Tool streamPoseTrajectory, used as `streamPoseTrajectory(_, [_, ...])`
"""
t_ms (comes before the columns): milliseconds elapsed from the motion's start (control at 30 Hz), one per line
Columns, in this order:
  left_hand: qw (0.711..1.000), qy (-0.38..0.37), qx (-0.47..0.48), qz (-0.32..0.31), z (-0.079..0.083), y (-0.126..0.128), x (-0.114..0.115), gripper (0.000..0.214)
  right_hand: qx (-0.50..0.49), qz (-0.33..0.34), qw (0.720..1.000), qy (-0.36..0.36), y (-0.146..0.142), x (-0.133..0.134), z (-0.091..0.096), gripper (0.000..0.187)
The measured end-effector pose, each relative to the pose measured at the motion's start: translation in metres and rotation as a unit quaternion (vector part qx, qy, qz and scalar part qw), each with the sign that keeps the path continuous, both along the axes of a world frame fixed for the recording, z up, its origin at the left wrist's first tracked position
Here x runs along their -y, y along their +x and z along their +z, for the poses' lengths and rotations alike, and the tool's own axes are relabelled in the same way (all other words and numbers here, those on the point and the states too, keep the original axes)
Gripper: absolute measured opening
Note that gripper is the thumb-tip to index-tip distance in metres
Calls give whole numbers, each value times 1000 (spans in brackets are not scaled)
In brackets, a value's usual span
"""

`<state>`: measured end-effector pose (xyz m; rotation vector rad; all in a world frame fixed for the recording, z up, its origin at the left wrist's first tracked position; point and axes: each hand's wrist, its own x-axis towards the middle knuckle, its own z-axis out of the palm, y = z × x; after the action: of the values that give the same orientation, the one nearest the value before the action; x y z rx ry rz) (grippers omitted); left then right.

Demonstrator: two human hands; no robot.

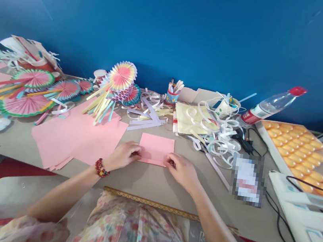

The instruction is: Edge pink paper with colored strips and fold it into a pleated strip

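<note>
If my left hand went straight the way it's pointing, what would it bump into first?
The small pink paper: your left hand seems to be pinching its left edge. Past that, the line looks headed toward the pale yellow sheet, but depth is hard to judge.

L fingers (136, 149), R fingers (171, 159) – on pink ppr (156, 148)

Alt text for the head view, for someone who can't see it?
The left hand and right hand hold a small pink sheet near its lower corners, on a gray table. To its left are larger pink sheets and pleated paper fans; to its right, curled paper strips and a tilted bottle.
</note>
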<state>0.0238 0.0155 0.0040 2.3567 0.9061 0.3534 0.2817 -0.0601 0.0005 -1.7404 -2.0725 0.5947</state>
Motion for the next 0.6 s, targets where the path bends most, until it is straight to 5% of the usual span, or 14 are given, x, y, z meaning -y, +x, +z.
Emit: streamPoseTrajectory(600, [1000,26,-6,-12,-3,0,2,17,5,-7,1000,-22,1,-3,-1,8])
